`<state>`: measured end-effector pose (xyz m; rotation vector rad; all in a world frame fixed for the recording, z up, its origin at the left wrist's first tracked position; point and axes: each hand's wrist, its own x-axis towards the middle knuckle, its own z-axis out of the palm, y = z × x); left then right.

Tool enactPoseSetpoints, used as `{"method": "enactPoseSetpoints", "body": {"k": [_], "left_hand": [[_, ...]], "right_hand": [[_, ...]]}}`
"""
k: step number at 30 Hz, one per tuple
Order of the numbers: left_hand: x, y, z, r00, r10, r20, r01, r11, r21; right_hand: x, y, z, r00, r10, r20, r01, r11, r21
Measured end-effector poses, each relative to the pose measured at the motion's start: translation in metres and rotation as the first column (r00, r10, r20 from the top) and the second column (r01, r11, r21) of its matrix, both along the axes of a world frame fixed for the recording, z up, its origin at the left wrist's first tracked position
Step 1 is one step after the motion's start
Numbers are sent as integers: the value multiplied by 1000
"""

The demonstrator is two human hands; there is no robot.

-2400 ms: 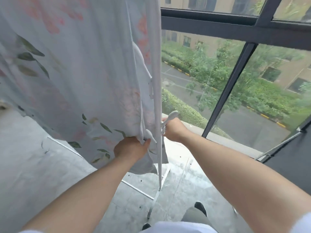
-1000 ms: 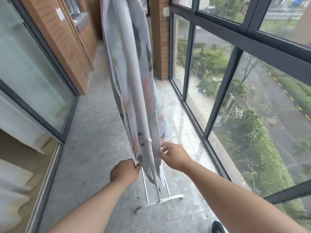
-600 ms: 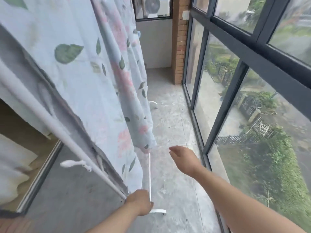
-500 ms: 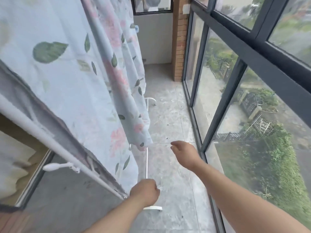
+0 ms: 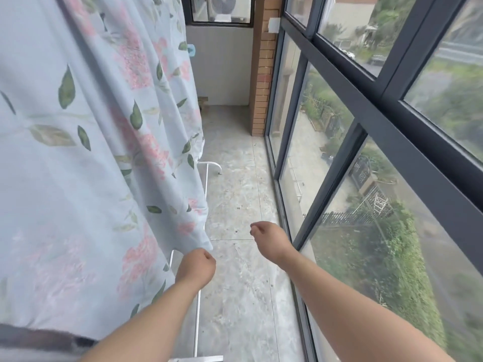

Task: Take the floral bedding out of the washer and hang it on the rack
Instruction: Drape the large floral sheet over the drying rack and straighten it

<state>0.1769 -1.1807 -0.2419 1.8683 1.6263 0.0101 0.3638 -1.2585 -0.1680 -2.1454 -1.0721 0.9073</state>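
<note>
The floral bedding (image 5: 99,158), pale blue with pink flowers and green leaves, hangs in long folds over the rack and fills the left half of the head view. White tubes of the rack (image 5: 197,320) show below its hem, with a far foot (image 5: 212,165) farther back. My left hand (image 5: 196,266) is a closed fist just under the bedding's lower corner; nothing shows inside it. My right hand (image 5: 269,240) hovers over the floor to the right, apart from the cloth, fingers curled in and holding nothing.
Dark-framed floor-to-ceiling windows (image 5: 337,168) run along the right. A grey tiled floor strip (image 5: 235,205) lies between bedding and glass. At the far end stand a brick pillar (image 5: 262,74) and a white wall (image 5: 219,64).
My left hand has let go of the rack's post and bedding edge and risen to the cloth's lower corner. My right hand has curled its fingers and stayed off the cloth.
</note>
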Motion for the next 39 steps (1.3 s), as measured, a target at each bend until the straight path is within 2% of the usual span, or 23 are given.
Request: {"method": "enactPoseSetpoints", "body": {"k": [5,9,15,19,23,29,36,39], "left_hand": [[30,36,-9,1000,8,-27,-10,999,-54],[69,74,-27,991,31,133,-12,989,-145],[148,147,-31,977,10,213,21,990,-138],[173,208,-36,987,131,90,-120,985,-124],[175,254,-26,954,301,-3,-299,947,-119],[168,292,-14,901,434,-7,-428,885,-182],[183,342,-42,815,577,62,-531,784,-321],[182,378,-56,759,645,89,-574,727,-378]], "right_hand": [[30,41,-9,998,-31,-59,31,999,-9],[63,85,-26,997,-21,-76,19,1000,-17],[130,188,-62,994,64,-89,-67,997,-25],[183,264,-81,982,101,-159,-117,989,-92],[222,335,-85,970,170,-175,-199,966,-164],[228,422,-80,938,307,-162,-339,912,-231],[204,510,-96,892,404,-203,-448,848,-284],[196,555,-94,867,465,-177,-498,818,-290]]}}
